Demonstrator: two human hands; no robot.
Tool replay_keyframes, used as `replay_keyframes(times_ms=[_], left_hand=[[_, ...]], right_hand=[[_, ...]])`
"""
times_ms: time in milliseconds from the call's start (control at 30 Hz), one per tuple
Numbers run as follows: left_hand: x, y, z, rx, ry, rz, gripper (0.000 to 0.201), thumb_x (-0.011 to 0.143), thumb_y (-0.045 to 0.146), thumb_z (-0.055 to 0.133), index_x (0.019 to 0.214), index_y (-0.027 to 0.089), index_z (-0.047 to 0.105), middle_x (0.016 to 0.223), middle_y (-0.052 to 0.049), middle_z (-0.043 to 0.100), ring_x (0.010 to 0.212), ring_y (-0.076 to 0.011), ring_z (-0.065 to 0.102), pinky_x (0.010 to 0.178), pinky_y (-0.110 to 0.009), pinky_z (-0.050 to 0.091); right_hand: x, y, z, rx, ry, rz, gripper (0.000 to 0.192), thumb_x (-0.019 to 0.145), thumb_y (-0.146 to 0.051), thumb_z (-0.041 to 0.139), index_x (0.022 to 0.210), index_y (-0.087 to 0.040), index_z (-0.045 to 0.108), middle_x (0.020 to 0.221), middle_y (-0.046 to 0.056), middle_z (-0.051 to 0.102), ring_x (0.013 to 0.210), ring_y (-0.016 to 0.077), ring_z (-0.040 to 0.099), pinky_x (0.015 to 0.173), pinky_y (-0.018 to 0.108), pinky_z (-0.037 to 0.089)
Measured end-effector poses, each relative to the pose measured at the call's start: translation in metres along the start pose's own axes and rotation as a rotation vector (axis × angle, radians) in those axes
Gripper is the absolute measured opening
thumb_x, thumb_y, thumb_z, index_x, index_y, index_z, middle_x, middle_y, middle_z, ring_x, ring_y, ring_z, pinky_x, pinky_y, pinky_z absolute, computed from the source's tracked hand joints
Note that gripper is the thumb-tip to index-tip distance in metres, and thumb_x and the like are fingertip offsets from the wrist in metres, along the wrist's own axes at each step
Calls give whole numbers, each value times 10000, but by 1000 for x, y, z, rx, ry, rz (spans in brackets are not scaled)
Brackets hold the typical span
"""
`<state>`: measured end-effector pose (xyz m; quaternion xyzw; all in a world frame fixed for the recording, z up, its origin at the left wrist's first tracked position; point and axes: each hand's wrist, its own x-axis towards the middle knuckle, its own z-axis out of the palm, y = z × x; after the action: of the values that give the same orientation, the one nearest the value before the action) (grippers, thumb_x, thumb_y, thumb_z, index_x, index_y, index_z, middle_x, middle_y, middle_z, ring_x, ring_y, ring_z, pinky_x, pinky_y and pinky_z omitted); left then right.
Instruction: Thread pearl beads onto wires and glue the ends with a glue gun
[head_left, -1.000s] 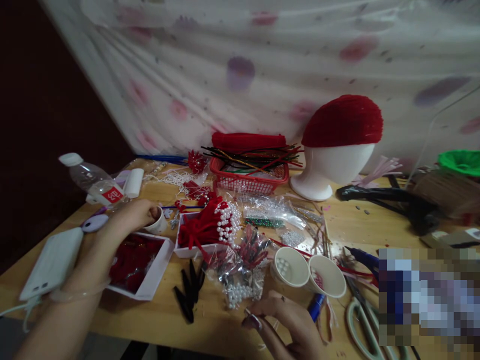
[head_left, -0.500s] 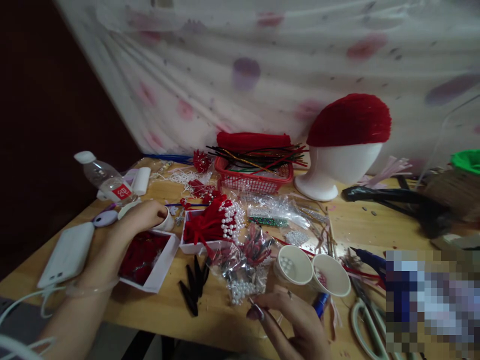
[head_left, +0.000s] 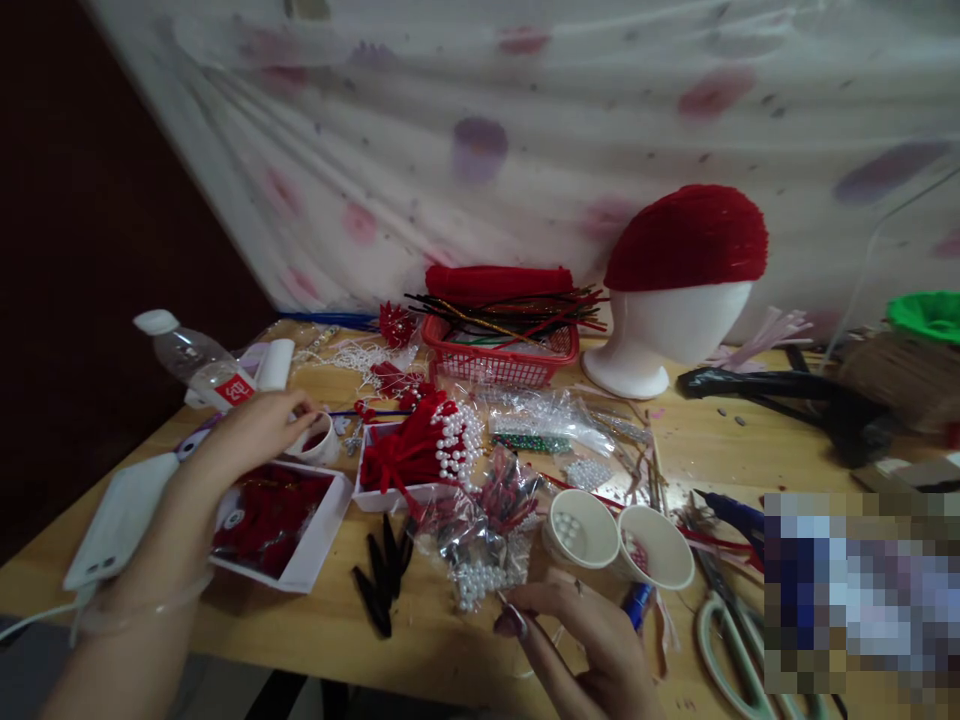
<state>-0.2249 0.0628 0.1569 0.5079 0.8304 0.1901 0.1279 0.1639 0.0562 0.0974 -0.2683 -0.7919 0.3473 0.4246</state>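
My left hand reaches over the left side of the table, beside a white paper cup with something dark red in it. Its fingers curl downward and are partly hidden, so what they hold, if anything, does not show. Low in the middle, my right hand pinches a thin pale thread between thumb and forefinger; a fine loop hangs below. Just beyond those fingertips lie white pearl beads in a clear bag. Behind the hand stand a cup of white beads and a cup of pink beads.
Below my left forearm sits a white box of red pieces, near a bottle and a power bank. Black clips, a red basket, a foam head with a red cap, and scissors are also on the table.
My left hand has shifted a little left, showing more of the paper cup's opening. My right hand keeps its pinch. The whole view has moved slightly.
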Motion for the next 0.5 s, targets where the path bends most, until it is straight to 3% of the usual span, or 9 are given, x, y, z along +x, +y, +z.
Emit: replay_keyframes(times_ms=[100, 233, 300, 333, 400, 500], left_hand=[[-35, 29, 12, -331, 18, 9, 214, 985, 437, 507, 916, 235, 526, 684, 48, 532, 692, -171, 570, 669, -271, 469], [-88, 83, 65, -768, -122, 47, 498, 935, 740, 352, 818, 259, 405, 715, 47, 486, 498, -116, 455, 485, -256, 420], [-109, 108, 91, -1352, -345, -56, 524, 858, 695, 678, 772, 242, 429, 681, 76, 433, 449, -71, 354, 431, -213, 358], [-117, 118, 100, -1521, -421, -89, 521, 852, 659, 741, 760, 230, 459, 666, 81, 428, 443, -62, 345, 431, -200, 364], [-129, 132, 111, -1730, -525, -119, 505, 831, 593, 820, 727, 214, 503, 646, 75, 440, 467, -67, 388, 448, -184, 387], [-135, 140, 116, -1817, -601, -153, 474, 818, 535, 863, 705, 194, 553, 657, 55, 481, 530, -75, 434, 474, -157, 386]], right_hand=[[2, -2, 5, 49, 27, 33, 126, 978, -181, 668, 999, -284, 737, 815, -1, 793, 728, 187, 765, 703, 234, 600], [8, -6, 12, 146, 4, 114, 111, 983, -189, 673, 963, -268, 748, 798, -10, 788, 725, 164, 755, 689, 228, 571], [12, -9, 15, 211, 3, 162, 116, 989, -212, 669, 910, -246, 748, 769, -2, 778, 699, 160, 739, 668, 235, 559], [13, -11, 16, 245, 2, 179, 129, 990, -218, 668, 887, -236, 743, 758, 2, 774, 685, 157, 730, 664, 239, 554], [16, -14, 18, 314, -2, 190, 138, 991, -220, 666, 867, -219, 727, 760, 11, 775, 672, 151, 716, 669, 246, 550], [16, -17, 18, 403, -6, 254, 158, 1007, -233, 652, 863, -204, 710, 777, 32, 777, 697, 160, 713, 673, 256, 552]])
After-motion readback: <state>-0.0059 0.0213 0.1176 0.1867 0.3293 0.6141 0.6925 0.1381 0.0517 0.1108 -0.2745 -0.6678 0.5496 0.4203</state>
